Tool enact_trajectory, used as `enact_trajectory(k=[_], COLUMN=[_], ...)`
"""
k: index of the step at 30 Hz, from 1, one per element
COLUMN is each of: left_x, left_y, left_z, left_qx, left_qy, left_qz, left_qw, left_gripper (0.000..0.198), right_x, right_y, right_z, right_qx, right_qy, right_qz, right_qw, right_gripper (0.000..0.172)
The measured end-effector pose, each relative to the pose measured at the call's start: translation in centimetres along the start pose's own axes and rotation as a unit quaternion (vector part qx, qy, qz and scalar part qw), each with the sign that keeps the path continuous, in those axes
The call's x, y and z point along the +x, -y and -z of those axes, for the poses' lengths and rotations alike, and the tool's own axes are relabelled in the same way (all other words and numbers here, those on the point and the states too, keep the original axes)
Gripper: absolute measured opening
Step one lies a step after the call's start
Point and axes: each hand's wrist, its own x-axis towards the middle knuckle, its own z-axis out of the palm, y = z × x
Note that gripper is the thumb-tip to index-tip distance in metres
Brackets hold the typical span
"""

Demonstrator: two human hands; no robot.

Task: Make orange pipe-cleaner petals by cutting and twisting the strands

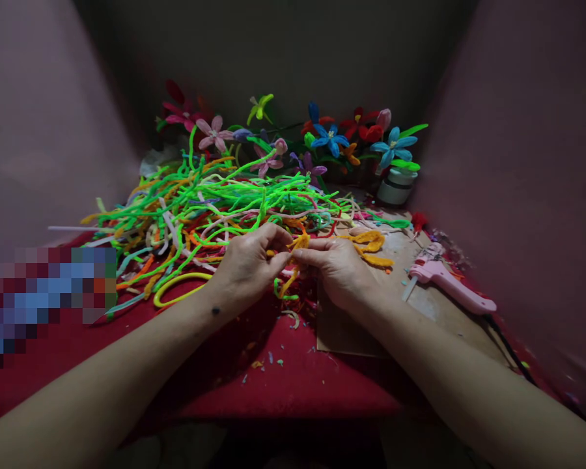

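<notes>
Thumb and fingers of my left hand (251, 264) pinch an orange pipe cleaner (301, 242) near the middle of the view. My right hand (344, 267) meets it there, its thumb and forefinger closed on the same orange piece. One end of it seems to hang down below the fingertips. Just beyond my right hand lies a looped orange pipe cleaner shape (371, 244). Behind both hands spreads a tangled heap of pipe cleaners (244, 195), mostly bright green, with orange, white and pink among them.
Pipe cleaner flowers (332, 138) in several colours line the back. A white jar (396, 187) stands at the back right. On a brown board (351, 332) rests a pink glue gun (452, 286) with its cord. A yellow ring (173, 286) lies left, scraps on the red cloth (273, 391).
</notes>
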Motion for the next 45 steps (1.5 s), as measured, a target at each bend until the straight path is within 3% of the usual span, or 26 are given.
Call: enact_trajectory(k=[6, 11, 23, 27, 34, 39, 43, 45], left_x=[-0.1, -0.3, -0.5, -0.5, -0.7, -0.3, -0.1, -0.2], left_y=[-0.2, -0.4, -0.8, -0.8, -0.8, -1.0, -1.8, -2.1], left_z=[-0.4, -0.5, -0.7, -0.5, -0.6, -0.2, 0.5, 0.7], left_qx=[0.045, 0.052, 0.129, 0.119, 0.094, -0.021, -0.232, -0.249], left_qy=[0.020, -0.001, -0.047, -0.033, -0.025, -0.004, 0.066, 0.056], left_qz=[0.011, 0.005, -0.030, -0.024, -0.034, 0.010, 0.054, 0.050], left_qw=[0.999, 0.999, 0.990, 0.992, 0.995, 1.000, 0.969, 0.966], left_gripper=[0.013, 0.011, 0.009, 0.009, 0.011, 0.008, 0.010, 0.008], right_x=[-0.2, -0.5, -0.8, -0.3, -0.3, 0.1, 0.7, 1.0], right_y=[-0.3, 0.5, 0.6, 0.0, -0.1, 0.3, 0.6, 0.6], right_z=[0.3, 0.0, -0.3, 0.1, 0.1, 0.2, 0.7, 0.9], right_qx=[-0.067, -0.111, -0.106, -0.094, -0.097, -0.035, 0.007, 0.006], right_qy=[0.021, 0.015, 0.006, 0.006, -0.009, -0.037, -0.045, -0.050], right_qz=[0.026, 0.045, 0.061, 0.046, 0.085, 0.050, 0.040, 0.054], right_qw=[0.997, 0.993, 0.992, 0.994, 0.992, 0.997, 0.998, 0.997], right_gripper=[0.012, 0.009, 0.006, 0.006, 0.017, 0.010, 0.005, 0.004])
